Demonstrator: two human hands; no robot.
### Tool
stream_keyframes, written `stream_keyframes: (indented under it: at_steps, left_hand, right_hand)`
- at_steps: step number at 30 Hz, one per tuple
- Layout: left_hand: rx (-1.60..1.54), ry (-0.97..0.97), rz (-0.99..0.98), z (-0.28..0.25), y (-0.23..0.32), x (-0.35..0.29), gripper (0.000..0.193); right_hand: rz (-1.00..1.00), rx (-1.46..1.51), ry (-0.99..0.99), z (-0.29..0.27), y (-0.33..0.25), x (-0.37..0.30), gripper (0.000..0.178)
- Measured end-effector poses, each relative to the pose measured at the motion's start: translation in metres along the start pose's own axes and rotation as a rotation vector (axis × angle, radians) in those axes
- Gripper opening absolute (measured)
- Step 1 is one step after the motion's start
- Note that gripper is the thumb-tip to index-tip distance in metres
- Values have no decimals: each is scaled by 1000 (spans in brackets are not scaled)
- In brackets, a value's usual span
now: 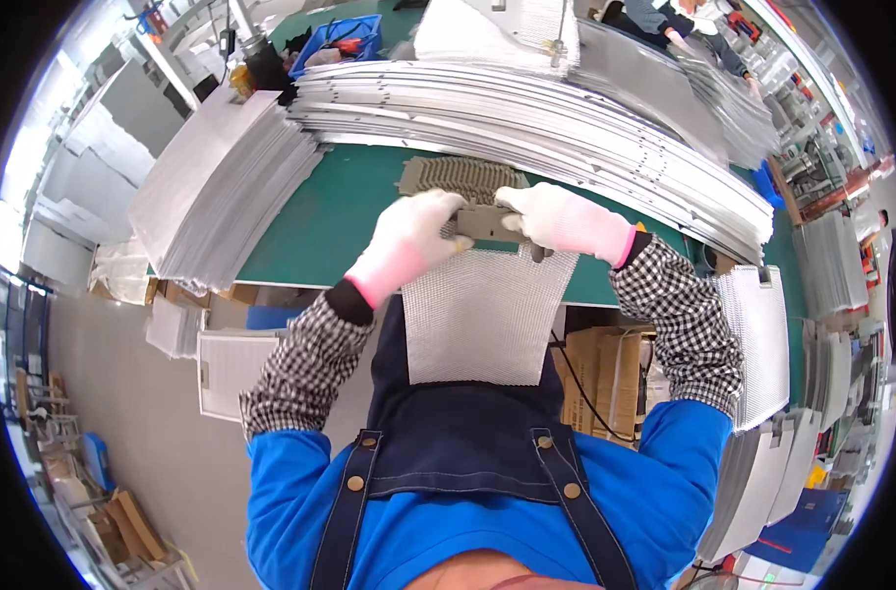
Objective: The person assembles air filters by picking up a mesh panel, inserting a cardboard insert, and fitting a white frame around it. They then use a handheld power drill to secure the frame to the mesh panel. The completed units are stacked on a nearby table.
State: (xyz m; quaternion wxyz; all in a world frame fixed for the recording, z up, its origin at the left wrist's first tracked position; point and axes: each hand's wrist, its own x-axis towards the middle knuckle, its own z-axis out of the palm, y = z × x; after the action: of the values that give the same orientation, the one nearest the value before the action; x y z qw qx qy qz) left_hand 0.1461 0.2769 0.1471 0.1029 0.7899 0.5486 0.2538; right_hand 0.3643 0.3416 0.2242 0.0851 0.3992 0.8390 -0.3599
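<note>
Your left hand [408, 241] and right hand [561, 221], both in white gloves, pinch a small grey-tan bar [487, 224] with fingers pressed on its ends, at the far edge of a silver mesh sheet [477, 320] hanging over the near edge of the green desk [340, 221]. A ridged grey pad [458, 177] lies just beyond; stacked metal strips [566, 128] far, mesh stack [222, 187] left.

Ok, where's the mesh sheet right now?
In the head view the mesh sheet lies centre, hanging off the green table's near edge toward the person, its far end under a grey clip pinched by the left hand and right hand.
</note>
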Motion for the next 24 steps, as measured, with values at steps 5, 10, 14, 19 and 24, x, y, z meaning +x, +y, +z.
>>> stream_keyframes:
  at_steps: [5,10,14,19,24]
  left_hand:
    - [-48,-130,-127,-1,-4,6,32]
    - [-35,-257,-210,-2,0,15,38]
    - [-81,-304,-262,-5,-1,18,42]
    - [-206,-299,-226,4,-19,16,44]
    - [-148,-292,-229,-3,-5,23,46]
  right_hand:
    - [7,204,62,8,10,-4,26]
    - [-7,75,41,8,13,-5,24]
    - [-23,72,36,8,14,1,26]
    - [-24,145,8,5,11,-1,28]
    - [-59,-46,47,6,16,1,29]
